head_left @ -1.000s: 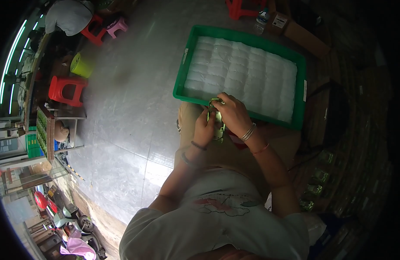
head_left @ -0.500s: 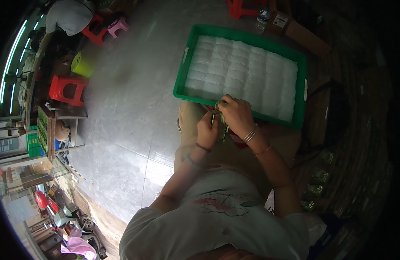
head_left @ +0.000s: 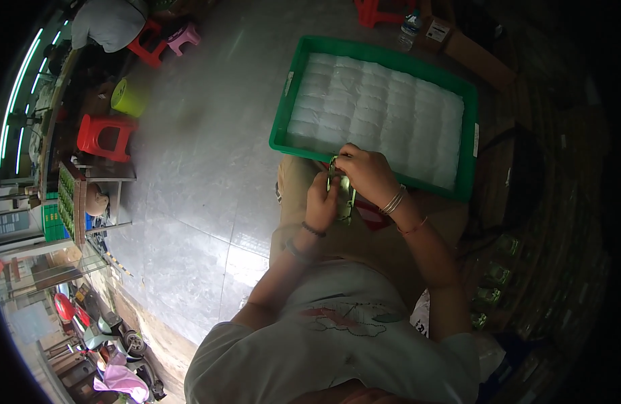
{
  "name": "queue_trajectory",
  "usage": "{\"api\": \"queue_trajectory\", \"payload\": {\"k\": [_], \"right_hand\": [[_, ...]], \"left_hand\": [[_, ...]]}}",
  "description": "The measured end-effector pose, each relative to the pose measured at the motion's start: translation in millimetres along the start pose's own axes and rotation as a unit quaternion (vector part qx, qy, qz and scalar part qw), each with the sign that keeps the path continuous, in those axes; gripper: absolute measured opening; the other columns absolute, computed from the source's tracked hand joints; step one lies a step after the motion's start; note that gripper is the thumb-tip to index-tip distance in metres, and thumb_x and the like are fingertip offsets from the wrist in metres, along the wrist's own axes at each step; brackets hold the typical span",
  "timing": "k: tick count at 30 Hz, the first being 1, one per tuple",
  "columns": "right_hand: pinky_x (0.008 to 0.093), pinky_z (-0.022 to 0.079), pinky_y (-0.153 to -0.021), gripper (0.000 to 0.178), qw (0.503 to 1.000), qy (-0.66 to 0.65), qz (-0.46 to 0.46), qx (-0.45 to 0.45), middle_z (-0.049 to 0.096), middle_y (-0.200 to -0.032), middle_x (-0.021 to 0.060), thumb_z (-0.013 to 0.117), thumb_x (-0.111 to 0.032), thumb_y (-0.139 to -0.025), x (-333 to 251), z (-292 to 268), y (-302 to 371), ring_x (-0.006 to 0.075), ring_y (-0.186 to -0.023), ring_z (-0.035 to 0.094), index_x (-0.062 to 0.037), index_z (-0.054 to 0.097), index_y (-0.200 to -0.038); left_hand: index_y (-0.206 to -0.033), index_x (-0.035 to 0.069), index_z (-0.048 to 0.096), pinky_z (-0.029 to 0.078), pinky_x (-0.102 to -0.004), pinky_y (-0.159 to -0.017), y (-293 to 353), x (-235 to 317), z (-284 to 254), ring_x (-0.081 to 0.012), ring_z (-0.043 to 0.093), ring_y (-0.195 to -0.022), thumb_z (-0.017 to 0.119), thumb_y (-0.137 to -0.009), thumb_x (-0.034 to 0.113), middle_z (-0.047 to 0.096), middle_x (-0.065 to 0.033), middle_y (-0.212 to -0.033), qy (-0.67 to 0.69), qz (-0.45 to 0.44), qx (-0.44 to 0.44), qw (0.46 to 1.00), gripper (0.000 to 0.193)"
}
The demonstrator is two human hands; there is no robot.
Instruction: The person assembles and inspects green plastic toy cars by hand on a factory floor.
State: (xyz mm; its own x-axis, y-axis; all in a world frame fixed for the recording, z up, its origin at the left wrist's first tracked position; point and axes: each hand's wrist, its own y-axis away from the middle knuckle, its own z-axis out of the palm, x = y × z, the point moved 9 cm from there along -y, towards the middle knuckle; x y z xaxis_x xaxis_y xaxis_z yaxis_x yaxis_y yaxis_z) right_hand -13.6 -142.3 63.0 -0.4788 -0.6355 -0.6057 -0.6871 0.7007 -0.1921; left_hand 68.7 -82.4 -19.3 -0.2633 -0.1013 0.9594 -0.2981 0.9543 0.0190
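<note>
Head view: the left hand [head_left: 322,203] grasps a thin, shiny green piece [head_left: 345,212] above the lap [head_left: 294,185], beside the near edge of the green tray [head_left: 281,111]; the right hand [head_left: 367,175] pinches its far end. Uneven finger pressure could bend the piece; a loosened left grip could drop it.

No legible text or numbers.

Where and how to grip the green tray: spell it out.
Likely the rim at both short ends, left hand and right hand each from its own side: the green tray is oblong, its end rims bare beside the white contents.
</note>
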Motion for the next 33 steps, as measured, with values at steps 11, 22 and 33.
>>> {"api": "queue_trajectory", "payload": {"k": [11, 22, 33], "right_hand": [[0.0339, 0.046, -0.058, 0.025, 0.966, -0.051, 0.1, 0.234, 0.054, -0.098, 0.0127, 0.058, -0.005, -0.075, -7.3, -12.0, 21.2, 0.0264, -0.069, 0.057, -0.0053, 0.052, -0.099], [0.0355, 0.04, -0.054, 0.02, 0.9, -0.241, 0.251, 0.261, 0.055, -0.069, 0.0173, 0.057, -0.018, -0.08, 36.5, 23.8, 52.1, 0.031, -0.059, 0.052, 0.0011, 0.052, -0.082], [0.0355, 0.041, -0.056, 0.017, 0.907, -0.231, 0.241, 0.256, 0.055, -0.071, 0.0166, 0.057, -0.015, -0.079, 29.3, 14.4, 56.3, 0.0315, -0.062, 0.053, 0.0006, 0.052, -0.082]], "left_hand": [[-0.084, -0.004, 0.049, 0.04, -0.0407, -0.057, -13.0, 24.7, -15.3, -0.0394, 0.052, -0.067, 0.049, -0.084, 0.009, 0.053, -0.0218, -0.073, -0.032, 0.023, 0.059, 0.997, 0.013], [-0.082, -0.003, 0.046, 0.039, -0.0392, -0.058, -6.9, 43.0, -6.1, -0.0366, 0.049, -0.066, 0.048, -0.081, 0.002, 0.048, -0.019, -0.073, -0.046, 0.097, 0.076, 0.991, 0.006], [-0.085, -0.003, 0.047, 0.04, -0.0388, -0.059, -1.4, 41.6, -3.0, -0.0359, 0.05, -0.067, 0.047, -0.081, 0.002, 0.05, -0.0198, -0.074, -0.023, 0.086, 0.068, 0.994, 0.006]]}}
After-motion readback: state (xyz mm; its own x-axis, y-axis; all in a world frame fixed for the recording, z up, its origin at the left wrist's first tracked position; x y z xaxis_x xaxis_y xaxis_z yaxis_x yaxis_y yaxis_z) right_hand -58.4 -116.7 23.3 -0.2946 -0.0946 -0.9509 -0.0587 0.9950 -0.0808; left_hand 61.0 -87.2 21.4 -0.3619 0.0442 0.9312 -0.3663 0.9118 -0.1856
